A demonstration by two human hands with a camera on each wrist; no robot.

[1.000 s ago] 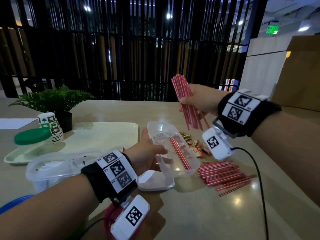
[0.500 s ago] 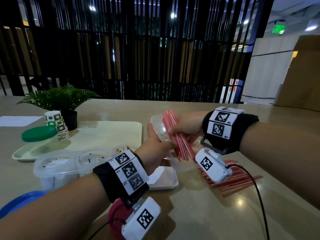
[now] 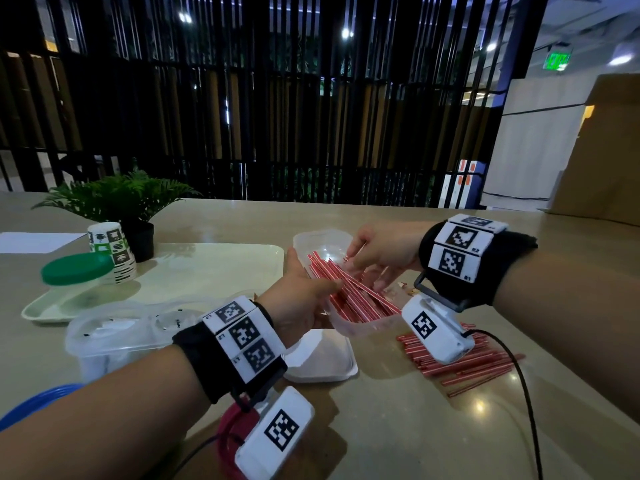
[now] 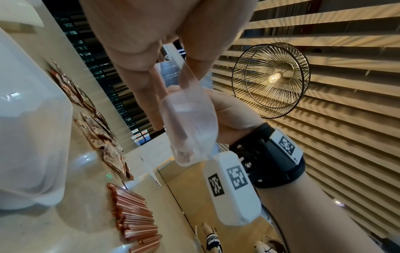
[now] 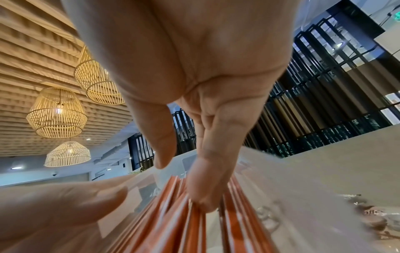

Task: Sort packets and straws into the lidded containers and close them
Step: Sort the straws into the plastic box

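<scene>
The bundle of red-and-white striped paper straws (image 3: 349,292), held up a second ago, now lies inside the clear plastic container (image 3: 363,325) at frame centre. The right hand (image 3: 384,252) has released it, fingers spread loosely on top; the left hand (image 3: 298,299) grips the container's rim. More straws wait at lower right.

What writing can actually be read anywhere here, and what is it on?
"EXIT": green sign near the ceiling.
"R2", "R1": right wristband.
Left wristband: its small labels are too small to read.
Lidded box: one short printed word, blurred.
Packets: print too blurred to read.
Paper cup: pictures only, no legible words.
</scene>
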